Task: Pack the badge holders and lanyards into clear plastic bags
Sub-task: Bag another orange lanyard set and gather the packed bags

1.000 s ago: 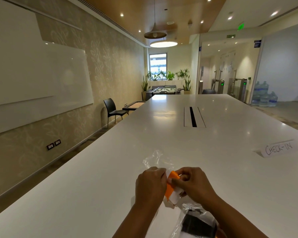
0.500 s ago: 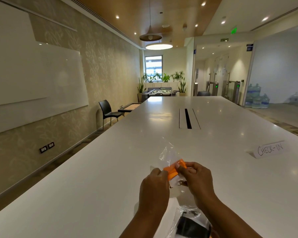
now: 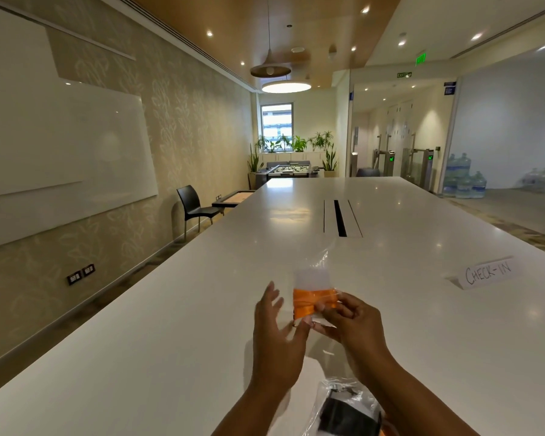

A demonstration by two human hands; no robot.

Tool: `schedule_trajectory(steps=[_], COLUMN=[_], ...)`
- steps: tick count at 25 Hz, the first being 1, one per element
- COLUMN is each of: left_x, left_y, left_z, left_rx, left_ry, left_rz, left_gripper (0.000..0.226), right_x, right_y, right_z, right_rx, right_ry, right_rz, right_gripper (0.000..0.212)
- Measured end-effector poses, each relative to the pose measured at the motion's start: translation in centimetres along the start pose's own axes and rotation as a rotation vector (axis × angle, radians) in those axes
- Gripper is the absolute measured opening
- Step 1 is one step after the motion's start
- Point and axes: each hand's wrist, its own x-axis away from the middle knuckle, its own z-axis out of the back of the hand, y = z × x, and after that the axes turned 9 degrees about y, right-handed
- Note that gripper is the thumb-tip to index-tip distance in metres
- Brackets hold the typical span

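A clear plastic bag [image 3: 314,272] stands upright above the white table [image 3: 177,309], with a folded orange lanyard [image 3: 309,302] and a pale badge holder [image 3: 312,280] inside it. My right hand [image 3: 350,322] pinches the bag's lower right part at the lanyard. Just left of the bag, my left hand [image 3: 276,325] hovers with its fingers spread and holds nothing; its thumb lies close to the bag's bottom edge. Below my right forearm lies a second clear bag [image 3: 346,407] with a black lanyard inside.
A folded paper sign reading CHECK-IN [image 3: 488,272] stands on the table at the right. A black cable slot [image 3: 339,218] runs along the table's middle. A black chair [image 3: 193,204] stands by the left wall.
The bag with the orange lanyard has been lifted upright and turned flat towards me. My left hand has let go and spread its fingers. My right hand still pinches the bag.
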Motion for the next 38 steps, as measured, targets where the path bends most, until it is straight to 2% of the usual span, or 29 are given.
schedule_trajectory(steps=[2, 6, 8, 12, 15, 19, 22, 25, 28, 30, 33, 36, 38], left_x=[-0.4, -0.9, -1.0, -1.4, -1.7, -2.1, -2.3, -2.3, -2.0, -1.7, -1.5, -1.0, -0.9], left_y=[0.0, -0.7, -0.7, -0.6, -0.7, -0.9, -1.1, -1.3, -1.4, -1.3, -1.1, -0.5, -0.2], left_z=[0.1, 0.1, 0.2, 0.6, 0.9, 1.6, 1.9, 1.7, 1.3, 1.1, 1.0, 0.6, 0.4], left_rx=[0.210, 0.334, 0.358, 0.305, 0.285, 0.394, 0.385, 0.400, 0.384, 0.422, 0.505, 0.501, 0.451], left_ry=[-0.116, -0.039, -0.027, -0.044, -0.054, -0.052, -0.100, -0.137, -0.059, 0.014, 0.073, 0.092, 0.122], left_rz=[0.211, 0.339, 0.397, 0.423, 0.420, 0.436, 0.407, 0.418, 0.460, 0.508, 0.551, 0.550, 0.561], left_gripper=[0.071, 0.040, 0.033, 0.031, 0.022, 0.015, 0.017, 0.017, 0.015, 0.021, 0.045, 0.036, 0.029], right_x=[0.1, 0.6, 0.7, 0.9, 0.9, 0.9, 1.1, 1.1, 1.1, 1.3, 1.6, 1.8, 1.7], right_y=[-0.2, -0.3, -0.4, -0.2, -0.5, -0.7, -0.4, -0.5, -0.6, -0.6, 0.0, 0.2, 0.1], right_z=[0.0, -0.6, -0.8, -0.8, -0.6, -0.3, -0.5, -0.4, -0.2, -0.5, -1.0, -1.0, -0.7], right_rx=[-0.013, 0.050, 0.136, 0.324, 0.265, 0.370, 0.396, 0.417, 0.501, 0.562, 0.659, 0.826, 0.995], right_ry=[-0.039, -0.092, -0.088, -0.030, -0.009, -0.002, -0.035, -0.039, -0.018, -0.073, -0.156, -0.143, -0.123], right_rz=[-0.021, -0.015, 0.000, 0.033, 0.144, 0.432, 0.403, 0.467, 0.534, 0.529, 0.475, 0.513, 0.693], right_gripper=[0.028, 0.030, 0.033, 0.042, 0.045, 0.021, 0.027, 0.027, 0.019, 0.010, 0.033, 0.048, 0.046])
